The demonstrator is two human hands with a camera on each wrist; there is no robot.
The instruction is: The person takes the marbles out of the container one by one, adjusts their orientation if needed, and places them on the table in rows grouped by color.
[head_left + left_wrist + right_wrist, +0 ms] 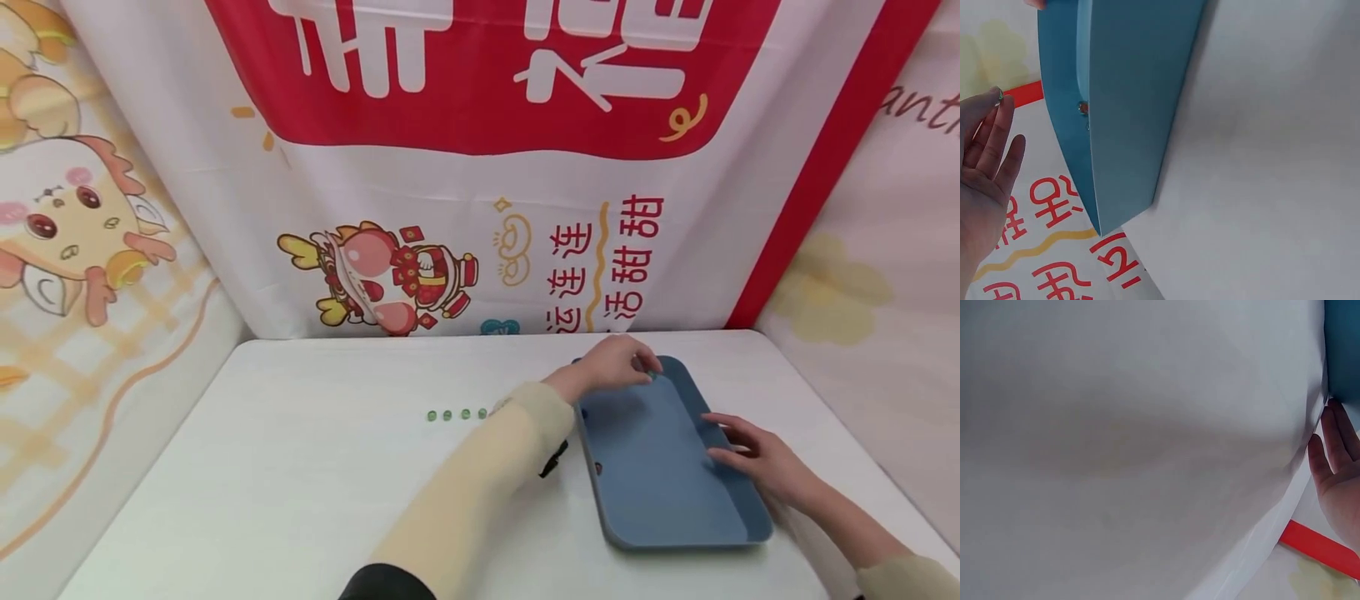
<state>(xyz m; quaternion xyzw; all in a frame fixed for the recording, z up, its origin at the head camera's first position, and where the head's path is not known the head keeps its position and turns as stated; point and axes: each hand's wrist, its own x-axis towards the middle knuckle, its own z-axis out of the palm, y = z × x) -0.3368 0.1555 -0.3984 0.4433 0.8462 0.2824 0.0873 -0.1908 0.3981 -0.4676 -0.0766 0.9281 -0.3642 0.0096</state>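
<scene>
Over the far end of a blue tray (675, 450), my left hand (611, 364) pinches a small green glass marble (1000, 97) between thumb and fingertips. My right hand (772, 462) touches the tray's right side, thumb and fingers spread along the rim; in the right wrist view its fingers (1335, 440) lie against the blue wall. Inside the tray, along its left wall, sit a reddish-brown marble (598, 468) and a dark blue one (585, 413). Left of the tray, several green marbles (447, 415) form a row on the white table, the row's right end partly hidden by my left arm.
The white table (300, 483) meets a printed cloth backdrop (465, 192) at its far edge. Printed cloths (75, 333) also hang at the left and right sides. A small black object (553, 459) shows beside my left forearm, near the tray's left wall.
</scene>
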